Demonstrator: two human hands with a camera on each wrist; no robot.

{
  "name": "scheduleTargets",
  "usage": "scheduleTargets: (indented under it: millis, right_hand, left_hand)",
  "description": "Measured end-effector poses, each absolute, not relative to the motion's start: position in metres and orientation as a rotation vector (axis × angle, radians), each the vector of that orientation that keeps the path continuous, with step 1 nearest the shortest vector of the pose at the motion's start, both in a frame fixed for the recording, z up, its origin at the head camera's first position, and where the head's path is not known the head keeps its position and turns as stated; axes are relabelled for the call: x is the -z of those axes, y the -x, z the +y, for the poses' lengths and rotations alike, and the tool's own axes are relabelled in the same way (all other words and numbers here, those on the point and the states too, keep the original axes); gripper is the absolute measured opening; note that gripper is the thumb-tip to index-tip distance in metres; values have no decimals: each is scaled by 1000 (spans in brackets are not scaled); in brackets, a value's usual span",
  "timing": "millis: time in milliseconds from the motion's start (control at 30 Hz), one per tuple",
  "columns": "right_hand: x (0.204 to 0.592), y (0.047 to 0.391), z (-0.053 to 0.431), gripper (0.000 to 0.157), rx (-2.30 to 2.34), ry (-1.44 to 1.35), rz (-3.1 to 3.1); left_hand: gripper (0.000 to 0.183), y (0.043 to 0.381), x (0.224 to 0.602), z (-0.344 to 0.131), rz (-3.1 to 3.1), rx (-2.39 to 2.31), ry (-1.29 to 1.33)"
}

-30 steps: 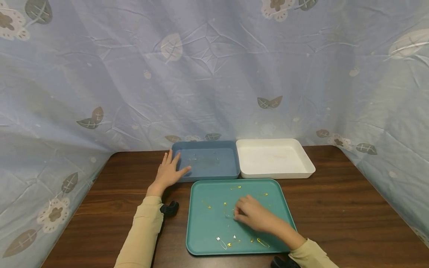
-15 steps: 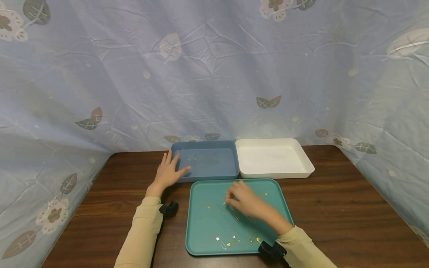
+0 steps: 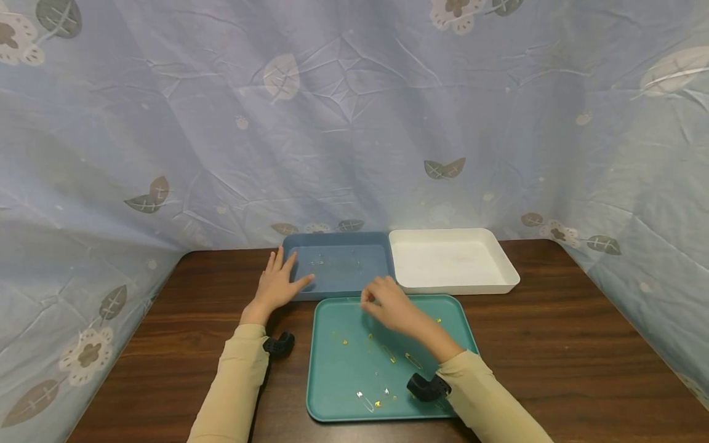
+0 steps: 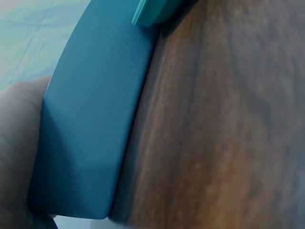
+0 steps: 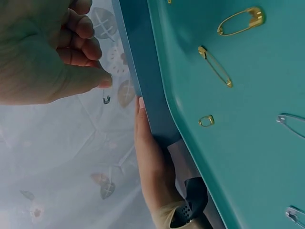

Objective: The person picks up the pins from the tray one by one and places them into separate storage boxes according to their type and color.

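My right hand [image 3: 394,306] is raised over the far edge of the teal tray [image 3: 335,369], close to the blue tray. In the right wrist view, its thumb and fingers pinch a small silver safety pin [image 5: 106,99], whose head dangles below the thumb tip. With fingers spread, my left hand [image 3: 275,287] rests on the left end of the blue tray [image 3: 338,282]. Inside that tray lie several silver pins [image 3: 318,263]. Scattered over the teal tray are gold safety pins, among them a large one [image 5: 242,21], and silver ones such as this safety pin [image 5: 291,125].
To the right of the blue tray stands a white tray [image 3: 451,261]. All three trays sit on a dark wooden table [image 3: 565,344]. Patterned cloth [image 3: 354,123] hangs behind and at both sides.
My right hand has risen from the middle of the teal tray toward the blue tray, uncovering gold pins beneath it. The left hand has stayed in place.
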State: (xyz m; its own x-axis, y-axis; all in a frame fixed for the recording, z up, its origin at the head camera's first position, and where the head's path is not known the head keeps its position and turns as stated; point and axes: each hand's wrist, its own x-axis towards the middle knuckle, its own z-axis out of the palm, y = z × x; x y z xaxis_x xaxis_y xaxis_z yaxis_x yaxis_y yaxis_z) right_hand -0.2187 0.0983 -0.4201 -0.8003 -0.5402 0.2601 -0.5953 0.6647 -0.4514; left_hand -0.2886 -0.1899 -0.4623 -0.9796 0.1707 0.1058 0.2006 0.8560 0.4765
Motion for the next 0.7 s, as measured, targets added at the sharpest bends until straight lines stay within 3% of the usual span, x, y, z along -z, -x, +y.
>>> scheduleTargets:
  millis: [700]
  right_hand:
    - [412, 275, 66, 11, -754, -731, -2808]
  left_hand:
    - [87, 287, 458, -188, -3006, 661, 248]
